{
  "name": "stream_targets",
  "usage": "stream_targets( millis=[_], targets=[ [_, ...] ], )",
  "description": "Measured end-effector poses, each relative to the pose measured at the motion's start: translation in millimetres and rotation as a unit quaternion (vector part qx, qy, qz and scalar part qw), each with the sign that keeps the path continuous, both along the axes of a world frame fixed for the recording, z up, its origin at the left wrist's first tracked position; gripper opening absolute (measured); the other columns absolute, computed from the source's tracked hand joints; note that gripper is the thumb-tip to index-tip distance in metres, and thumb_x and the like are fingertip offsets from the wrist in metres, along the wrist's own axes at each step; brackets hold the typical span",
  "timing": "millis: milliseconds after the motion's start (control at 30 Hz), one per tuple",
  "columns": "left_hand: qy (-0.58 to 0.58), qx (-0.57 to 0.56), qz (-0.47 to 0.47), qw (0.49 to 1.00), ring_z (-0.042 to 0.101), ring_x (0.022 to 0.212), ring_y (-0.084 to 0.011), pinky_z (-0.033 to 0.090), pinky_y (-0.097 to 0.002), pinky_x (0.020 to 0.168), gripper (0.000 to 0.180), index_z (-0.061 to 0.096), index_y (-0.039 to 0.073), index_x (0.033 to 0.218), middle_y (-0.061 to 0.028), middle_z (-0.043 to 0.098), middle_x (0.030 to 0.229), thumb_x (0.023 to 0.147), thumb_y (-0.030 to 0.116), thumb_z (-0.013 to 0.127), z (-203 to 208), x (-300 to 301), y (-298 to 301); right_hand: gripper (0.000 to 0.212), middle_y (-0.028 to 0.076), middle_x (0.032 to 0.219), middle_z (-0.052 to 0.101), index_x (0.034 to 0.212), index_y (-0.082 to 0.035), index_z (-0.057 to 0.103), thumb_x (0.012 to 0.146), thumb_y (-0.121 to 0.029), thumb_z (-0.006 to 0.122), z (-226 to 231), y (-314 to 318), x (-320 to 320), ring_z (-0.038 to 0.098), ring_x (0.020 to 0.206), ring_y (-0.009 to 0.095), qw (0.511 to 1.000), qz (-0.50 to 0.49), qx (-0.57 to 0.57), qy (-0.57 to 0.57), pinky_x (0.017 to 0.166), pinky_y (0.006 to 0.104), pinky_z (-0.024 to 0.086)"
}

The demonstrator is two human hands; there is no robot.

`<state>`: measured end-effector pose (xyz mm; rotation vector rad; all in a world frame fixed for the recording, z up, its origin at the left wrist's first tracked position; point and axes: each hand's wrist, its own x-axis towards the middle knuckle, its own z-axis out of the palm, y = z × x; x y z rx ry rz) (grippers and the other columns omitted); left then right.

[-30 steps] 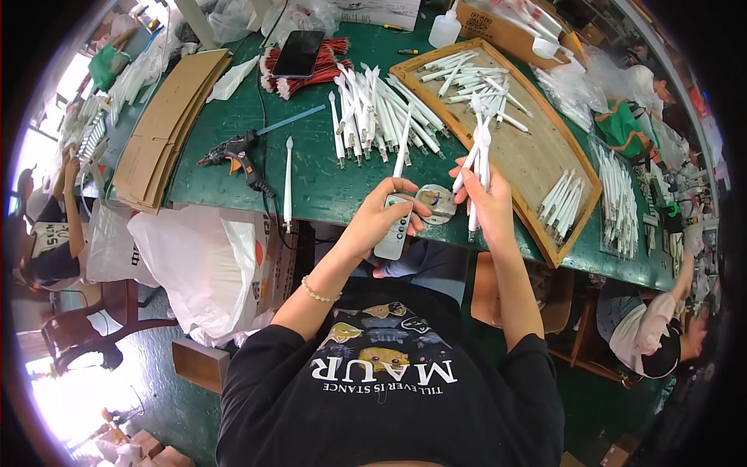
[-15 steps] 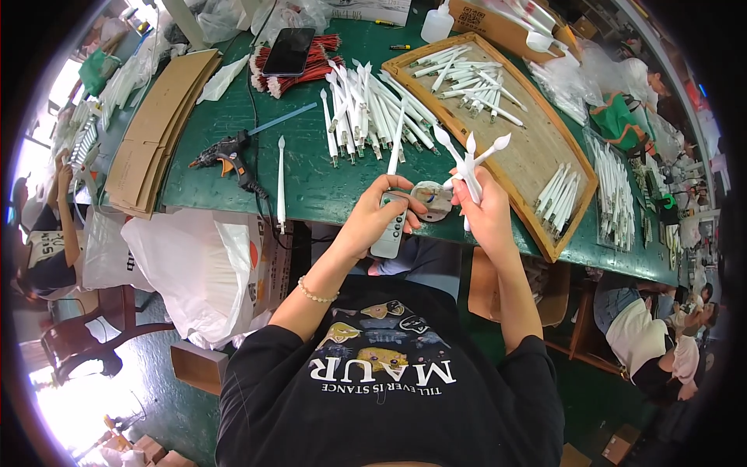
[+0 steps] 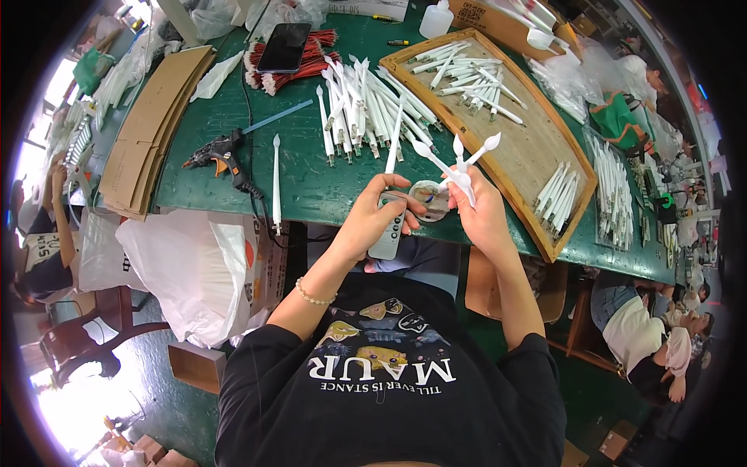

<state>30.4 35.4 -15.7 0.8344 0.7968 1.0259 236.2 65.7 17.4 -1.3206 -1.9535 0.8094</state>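
My left hand is closed around a slim grey remote control with dark buttons, at the table's front edge. My right hand grips several white flame-tipped candle sticks, which fan out above its fingers. Between the hands sits a small round white dish; what lies in it is hard to make out. One white stick stands out just beyond my left fingers. Behind my hands lies a pile of similar white candle sticks. Another single candle stick lies to the left.
A glue gun with its cord lies left of the pile. Farther back, a black phone rests on red wire bundles. Cardboard sheets are stacked at left. The wood-framed tray at right holds more sticks.
The candle sticks in my right hand have tilted and spread to the left, with their tips shifted. My left hand keeps the remote control in nearly the same place.
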Motion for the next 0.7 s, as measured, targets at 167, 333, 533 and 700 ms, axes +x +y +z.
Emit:
stream_targets(
  millis=[167,333,533,700],
  targets=[
    [-0.007,0.002,0.005,1.0,0.064,0.078,-0.018,0.052,-0.0269,0.069,0.031,0.04,-0.002,0.122,-0.0203,0.065,0.099,0.092,0.002,0.046,-3,0,0,0.017,0.004,0.076,0.059,0.109,-0.004,0.057,0.098,-0.016,0.053,3,1,-1,0.056,0.064,0.011,1.0,-0.001,-0.006,-0.014,0.062,0.0264,0.045],
    [-0.01,0.001,0.013,1.0,0.065,0.077,-0.0187,0.052,-0.0274,0.068,0.032,0.039,-0.002,0.123,-0.0212,0.065,0.099,0.092,-0.001,0.047,-5,1,-2,0.018,0.004,0.076,0.059,0.11,-0.004,0.057,0.099,-0.017,0.053,-2,2,0,0.056,0.064,0.012,1.0,0.002,0.008,-0.013,0.062,0.0266,0.046],
    [0.004,-0.002,0.019,1.0,0.065,0.076,-0.019,0.052,-0.0269,0.067,0.031,0.039,-0.001,0.122,-0.0222,0.065,0.1,0.092,-0.001,0.047,-2,2,-3,0.018,0.005,0.075,0.058,0.11,-0.003,0.058,0.099,-0.017,0.053,2,0,-2,0.055,0.064,0.011,1.0,-0.008,0.004,-0.012,0.061,0.0268,0.046],
    [0.006,0.0,0.001,1.0,0.064,0.076,-0.0173,0.052,-0.026,0.067,0.03,0.039,-0.002,0.122,-0.0217,0.065,0.1,0.092,0.0,0.047,-2,2,2,0.02,0.002,0.069,0.056,0.11,-0.003,0.059,0.098,-0.018,0.055,6,-3,-3,0.053,0.061,0.01,0.999,-0.027,-0.002,0.018,0.057,0.0256,0.043]
  ],
)
